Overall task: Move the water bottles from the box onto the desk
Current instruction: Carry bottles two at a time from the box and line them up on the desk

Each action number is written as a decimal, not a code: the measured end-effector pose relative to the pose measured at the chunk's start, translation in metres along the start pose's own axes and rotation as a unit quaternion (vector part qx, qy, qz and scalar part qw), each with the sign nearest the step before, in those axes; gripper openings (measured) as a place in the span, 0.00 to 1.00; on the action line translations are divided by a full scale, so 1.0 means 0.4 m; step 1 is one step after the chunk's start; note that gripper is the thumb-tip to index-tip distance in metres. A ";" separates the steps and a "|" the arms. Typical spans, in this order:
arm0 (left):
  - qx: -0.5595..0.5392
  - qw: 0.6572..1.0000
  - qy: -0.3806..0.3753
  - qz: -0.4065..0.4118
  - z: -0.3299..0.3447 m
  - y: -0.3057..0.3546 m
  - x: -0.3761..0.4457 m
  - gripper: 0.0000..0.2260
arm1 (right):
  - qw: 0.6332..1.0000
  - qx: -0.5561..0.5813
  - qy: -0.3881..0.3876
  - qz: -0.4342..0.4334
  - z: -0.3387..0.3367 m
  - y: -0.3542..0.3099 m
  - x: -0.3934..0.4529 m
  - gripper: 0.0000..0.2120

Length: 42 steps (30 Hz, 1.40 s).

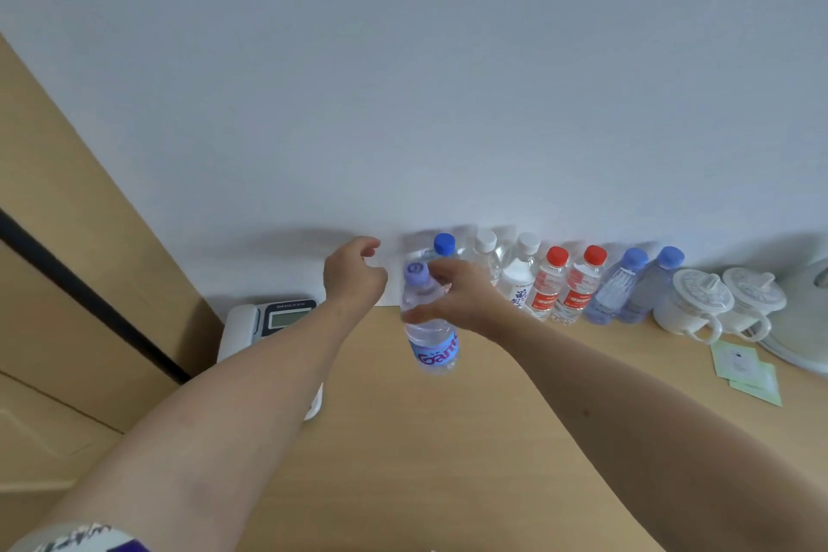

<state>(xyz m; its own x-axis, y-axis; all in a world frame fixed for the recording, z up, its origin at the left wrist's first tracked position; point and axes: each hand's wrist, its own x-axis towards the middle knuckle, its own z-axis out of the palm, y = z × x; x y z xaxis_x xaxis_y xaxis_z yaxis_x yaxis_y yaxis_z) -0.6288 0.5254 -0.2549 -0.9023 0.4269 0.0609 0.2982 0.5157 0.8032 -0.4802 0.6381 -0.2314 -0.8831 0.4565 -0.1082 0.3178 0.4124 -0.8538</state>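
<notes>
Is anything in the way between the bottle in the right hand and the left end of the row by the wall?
Nothing visible. The right hand holds the purple-capped bottle just before the blue-capped bottle; the left hand hovers beside it, empty.

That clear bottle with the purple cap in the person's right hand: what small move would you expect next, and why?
Probably setting the clear plastic bottle with the purple cap down upright at the left end of the row of bottles by the white wall. The right hand grips it just above the wooden desk, beside the blue-capped bottle; the left hand holds nothing.
</notes>
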 end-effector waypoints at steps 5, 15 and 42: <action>0.008 0.999 0.024 -0.025 -0.060 -0.046 0.001 0.19 | 0.987 -0.155 -0.014 -0.036 0.062 -0.041 0.030 0.22; 0.021 0.998 0.037 -0.046 -0.123 -0.119 -0.010 0.19 | 0.955 -0.289 -0.011 -0.058 0.117 -0.087 0.131 0.20; 0.067 0.995 -0.063 -0.031 -0.114 -0.095 -0.003 0.18 | 0.948 -0.296 0.100 -0.058 0.095 -0.112 0.156 0.28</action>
<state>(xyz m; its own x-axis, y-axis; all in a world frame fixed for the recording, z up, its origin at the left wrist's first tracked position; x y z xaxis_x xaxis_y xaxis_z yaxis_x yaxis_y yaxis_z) -0.6532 0.4713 -0.2585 -0.8760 0.4775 -0.0678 0.2901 0.6341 0.7168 -0.5629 0.6180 -0.2193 -0.8595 0.4972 0.1187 0.4127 0.8119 -0.4128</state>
